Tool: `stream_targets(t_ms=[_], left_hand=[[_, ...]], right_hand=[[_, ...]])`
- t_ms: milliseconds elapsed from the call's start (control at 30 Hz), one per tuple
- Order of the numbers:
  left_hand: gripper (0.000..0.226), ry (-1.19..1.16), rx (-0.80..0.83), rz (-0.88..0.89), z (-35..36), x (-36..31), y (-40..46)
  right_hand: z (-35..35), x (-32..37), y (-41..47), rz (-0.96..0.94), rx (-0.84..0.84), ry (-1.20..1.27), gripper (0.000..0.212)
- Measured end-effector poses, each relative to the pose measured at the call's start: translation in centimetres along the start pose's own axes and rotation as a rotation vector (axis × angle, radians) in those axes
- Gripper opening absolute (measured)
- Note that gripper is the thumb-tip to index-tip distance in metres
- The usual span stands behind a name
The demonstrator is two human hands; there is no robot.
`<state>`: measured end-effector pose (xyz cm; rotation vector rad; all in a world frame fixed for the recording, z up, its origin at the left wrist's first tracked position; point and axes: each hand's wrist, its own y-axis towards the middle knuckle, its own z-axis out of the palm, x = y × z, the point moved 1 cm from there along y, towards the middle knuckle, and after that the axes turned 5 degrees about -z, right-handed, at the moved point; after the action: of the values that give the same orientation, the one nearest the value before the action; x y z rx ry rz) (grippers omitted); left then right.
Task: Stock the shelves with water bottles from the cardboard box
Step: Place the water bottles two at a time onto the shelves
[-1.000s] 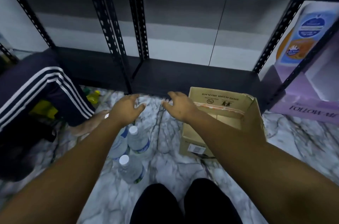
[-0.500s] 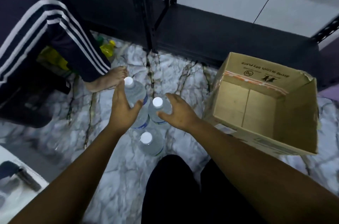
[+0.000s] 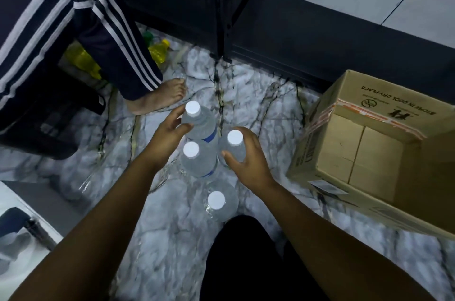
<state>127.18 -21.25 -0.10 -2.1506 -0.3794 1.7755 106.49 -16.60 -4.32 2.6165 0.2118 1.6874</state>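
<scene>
The black metal shelf (image 3: 307,37) runs along the marble floor's (image 3: 152,226) far edge, the open brown cardboard box (image 3: 374,152) right. Four clear white-capped water bottles (image 3: 198,162) stand mid-floor; the left hand (image 3: 167,138) grips the farthest, the right hand (image 3: 246,155) another.

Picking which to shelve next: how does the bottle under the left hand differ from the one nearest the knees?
The far bottle leans and is gripped by the left hand; the near bottle stands upright, untouched. The far bottle's blue label shows; the near bottle's doesn't from above. Both are clear with white caps.
</scene>
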Motion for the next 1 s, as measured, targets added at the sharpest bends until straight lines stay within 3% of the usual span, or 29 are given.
stream_targets(t_ms=[200,433,767,867,1000], left_hand=[[0.070,0.095,0.185,-0.036,-1.3,1.2,2.7],[0.081,0.178,0.232,0.003,-0.4,1.1,4.4],[0.091,0.316,0.097,0.104,-0.4,2.2,6.1],[0.092,0.323,0.069,0.130,-0.4,2.4,6.0],[0.090,0.254,0.092,0.144,0.6,2.6,5.8]], right_hand=[[0.9,-0.5,1.6,0.008,-0.042,0.064,0.049],[1.1,-1.3,4.1,0.071,0.016,0.142,0.063],[0.3,-2.5,5.8,0.099,0.224,0.105,0.092],[-0.2,-2.6,5.9,0.102,0.235,0.104,0.088],[-0.9,-2.5,6.1,0.171,0.132,0.156,0.075]])
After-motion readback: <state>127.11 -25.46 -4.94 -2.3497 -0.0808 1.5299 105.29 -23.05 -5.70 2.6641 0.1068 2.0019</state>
